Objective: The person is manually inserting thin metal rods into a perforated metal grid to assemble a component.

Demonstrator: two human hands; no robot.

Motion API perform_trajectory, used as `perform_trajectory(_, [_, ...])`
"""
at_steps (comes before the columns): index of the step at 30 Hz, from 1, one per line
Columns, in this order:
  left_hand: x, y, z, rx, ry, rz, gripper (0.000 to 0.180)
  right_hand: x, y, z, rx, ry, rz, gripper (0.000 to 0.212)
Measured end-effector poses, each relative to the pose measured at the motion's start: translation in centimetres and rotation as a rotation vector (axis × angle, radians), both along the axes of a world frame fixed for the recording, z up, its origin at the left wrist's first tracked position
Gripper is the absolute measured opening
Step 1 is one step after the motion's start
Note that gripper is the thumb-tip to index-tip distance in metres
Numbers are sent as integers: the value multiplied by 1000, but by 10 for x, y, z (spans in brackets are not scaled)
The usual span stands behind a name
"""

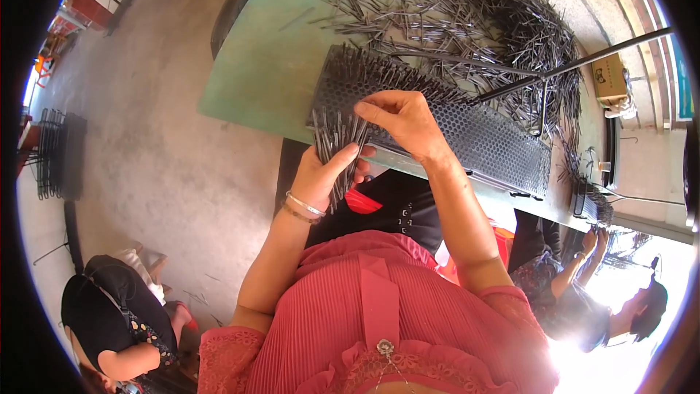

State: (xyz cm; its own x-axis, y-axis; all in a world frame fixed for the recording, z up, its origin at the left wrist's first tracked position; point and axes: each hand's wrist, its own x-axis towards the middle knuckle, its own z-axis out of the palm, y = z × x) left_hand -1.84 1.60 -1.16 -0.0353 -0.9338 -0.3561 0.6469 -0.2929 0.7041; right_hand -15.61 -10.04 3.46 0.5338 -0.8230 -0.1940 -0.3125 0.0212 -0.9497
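My left hand (321, 175) is wrapped round a bundle of thin dark rods (332, 131), held upright at the table's near edge. Just right of the bundle's top, my right hand (401, 118) has its thumb and forefinger pinched together; whether a rod is between them cannot be made out. Beneath and beyond both hands lies a long dark tray full of round holes (503, 138). Many rods (408, 76) stand in the holes along its far side, while the holes on its near side show bare.
A large loose heap of rods (503, 14) covers the far part of the green table (251, 66). A dark metal bar (609, 51) crosses above the heap. At the right, a co-worker (569, 299) handles rods by a small rack (583, 201). Another person (120, 314) sits at lower left.
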Motion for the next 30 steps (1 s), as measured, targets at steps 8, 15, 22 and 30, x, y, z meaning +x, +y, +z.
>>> perform_trajectory(8, [-3,0,-12,73,-16,-40,24,-10,-11,3,106,-168,-187,24])
perform_trajectory(15, [1,-2,-1,146,98,55,29,-11,-19,11,53,-216,-178,24])
perform_trajectory(22, [-8,0,-2,179,39,149,24,-12,-5,1,215,-76,-75,22])
perform_trajectory(30, [-9,-3,-3,177,67,99,26,-4,-32,2,-261,-385,-394,19])
